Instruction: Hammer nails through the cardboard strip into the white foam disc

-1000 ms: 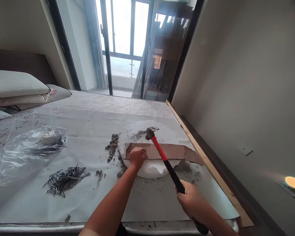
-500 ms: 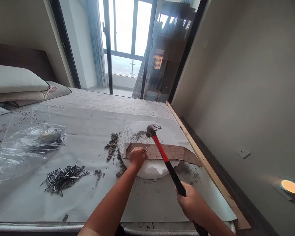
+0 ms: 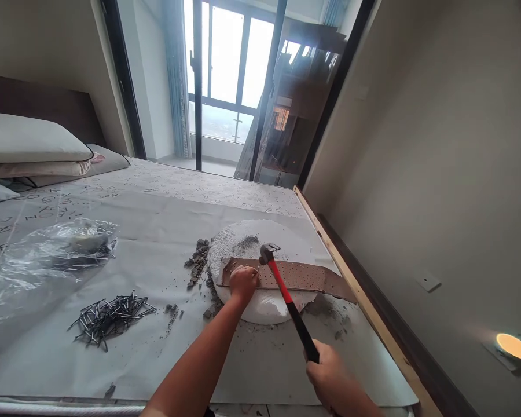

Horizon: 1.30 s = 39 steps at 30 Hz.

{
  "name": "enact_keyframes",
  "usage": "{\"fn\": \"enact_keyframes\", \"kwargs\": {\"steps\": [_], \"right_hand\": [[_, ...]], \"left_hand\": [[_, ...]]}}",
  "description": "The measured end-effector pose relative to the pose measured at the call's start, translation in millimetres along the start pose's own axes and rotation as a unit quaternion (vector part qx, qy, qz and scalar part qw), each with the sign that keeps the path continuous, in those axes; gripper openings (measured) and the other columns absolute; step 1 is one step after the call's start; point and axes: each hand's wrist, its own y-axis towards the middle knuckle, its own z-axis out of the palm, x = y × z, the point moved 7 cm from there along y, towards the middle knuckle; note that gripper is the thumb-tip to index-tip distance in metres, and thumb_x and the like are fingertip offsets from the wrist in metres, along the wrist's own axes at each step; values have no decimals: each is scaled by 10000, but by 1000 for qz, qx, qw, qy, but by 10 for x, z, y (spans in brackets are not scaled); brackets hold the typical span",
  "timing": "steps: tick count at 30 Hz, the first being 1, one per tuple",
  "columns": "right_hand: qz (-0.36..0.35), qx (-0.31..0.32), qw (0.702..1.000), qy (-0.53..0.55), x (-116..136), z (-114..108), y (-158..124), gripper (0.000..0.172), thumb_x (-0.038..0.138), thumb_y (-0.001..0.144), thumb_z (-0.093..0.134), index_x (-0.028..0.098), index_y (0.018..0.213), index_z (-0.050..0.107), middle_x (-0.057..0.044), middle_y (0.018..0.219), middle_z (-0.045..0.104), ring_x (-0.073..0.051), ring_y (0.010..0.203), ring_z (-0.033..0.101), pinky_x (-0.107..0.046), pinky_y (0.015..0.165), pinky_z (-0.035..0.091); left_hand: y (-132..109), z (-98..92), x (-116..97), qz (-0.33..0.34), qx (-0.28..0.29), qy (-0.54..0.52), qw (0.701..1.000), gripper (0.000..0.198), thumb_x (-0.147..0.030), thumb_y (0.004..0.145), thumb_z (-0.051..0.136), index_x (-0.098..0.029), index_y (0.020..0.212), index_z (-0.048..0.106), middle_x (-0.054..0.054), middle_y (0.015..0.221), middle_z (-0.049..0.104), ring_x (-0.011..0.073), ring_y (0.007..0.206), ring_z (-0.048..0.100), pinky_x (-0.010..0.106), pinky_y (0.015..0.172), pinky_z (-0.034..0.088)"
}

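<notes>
My right hand grips the black end of a hammer with a red and black handle. Its metal head is low over a brown strip full of small holes. The strip lies across a round white foam block. My left hand rests on the strip's left part, its fingers pinched together right next to the hammer head. What they pinch is too small to make out.
A pile of dark nails lies at the left on the grey sheet covering the bed. A clear plastic bag sits further left. Grey rubble lies beside the foam. A wooden slat runs along the bed's right edge.
The hammer head has come down from above the foam's far part to just over the strip beside my left fingers. My right hand has moved lower.
</notes>
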Motion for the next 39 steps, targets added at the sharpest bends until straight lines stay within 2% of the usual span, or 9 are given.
{"fn": "enact_keyframes", "kwargs": {"steps": [5, 12, 16, 19, 23, 26, 29, 34, 39], "right_hand": [[-46, -28, 998, 12, 101, -86, -17, 106, 129, 652, 377, 223, 647, 328, 97, 439, 260, -73, 376, 273, -213, 401, 224], [7, 6, 1000, 9, 81, 0, -46, 117, 125, 617, 372, 228, 618, 315, 102, 406, 255, -72, 335, 268, -221, 383, 214], [-5, 9, 997, 71, 305, -133, -184, 86, 204, 644, 386, 239, 676, 314, 122, 396, 239, -69, 303, 231, -212, 346, 205], [-8, 16, 996, 89, 348, -165, -234, 93, 229, 639, 392, 240, 679, 308, 126, 390, 236, -63, 293, 219, -208, 336, 190], [-9, 34, 996, 76, 247, -83, -227, 98, 254, 602, 401, 233, 639, 312, 115, 383, 243, -55, 296, 228, -215, 352, 186], [7, 53, 993, 101, 184, 3, -267, 94, 263, 573, 398, 232, 630, 330, 114, 379, 244, -51, 303, 209, -214, 351, 174], [8, 67, 987, 146, 198, 54, -361, 98, 270, 561, 390, 233, 627, 328, 117, 378, 243, -46, 321, 184, -209, 355, 172], [1, 63, 986, 156, 156, 39, -464, 90, 289, 571, 372, 236, 627, 325, 129, 358, 223, -46, 284, 184, -214, 343, 141], [-11, 61, 982, 181, 41, 82, -386, 92, 284, 555, 361, 237, 622, 319, 136, 336, 261, -44, 244, 202, -201, 308, 169]], "left_hand": [[5, -6, -11, 11, -9, 0, 1000, 208, -302, 785, 509, -204, 773, 692, 59, 813, 685, 215, 836, 574, 322, 751, 390], [-11, 13, -12, 2, 5, -20, 1000, 188, -251, 766, 521, -193, 706, 690, 70, 798, 677, 221, 866, 568, 335, 786, 396], [18, -112, 58, -13, -16, -155, 988, 269, -306, 735, 572, -190, 956, 675, 59, 833, 661, 199, 825, 580, 316, 741, 435], [31, -298, 247, -72, -32, -361, 929, 505, -408, 739, 559, -175, 1187, 545, 63, 900, 643, 178, 814, 590, 293, 699, 467], [-93, -530, 363, -127, 12, -600, 790, 475, -463, 796, 470, -151, 1142, 558, 124, 1071, 620, 193, 924, 597, 307, 762, 490], [-296, -674, 272, -143, 62, -672, 724, 450, -490, 827, 401, -154, 1053, 598, 130, 1090, 624, 211, 949, 602, 342, 787, 500], [-503, -767, 148, -156, 95, -699, 691, 444, -498, 834, 374, -162, 992, 617, 118, 1066, 641, 221, 953, 606, 377, 805, 499], [-601, -870, 176, -151, 97, -652, 737, 428, -510, 810, 409, -170, 960, 623, 112, 1027, 660, 227, 948, 616, 372, 791, 501], [-267, -1078, 495, -120, 43, -389, 913, 387, -446, 711, 546, -139, 928, 637, 112, 946, 684, 239, 883, 634, 342, 745, 491]]}}
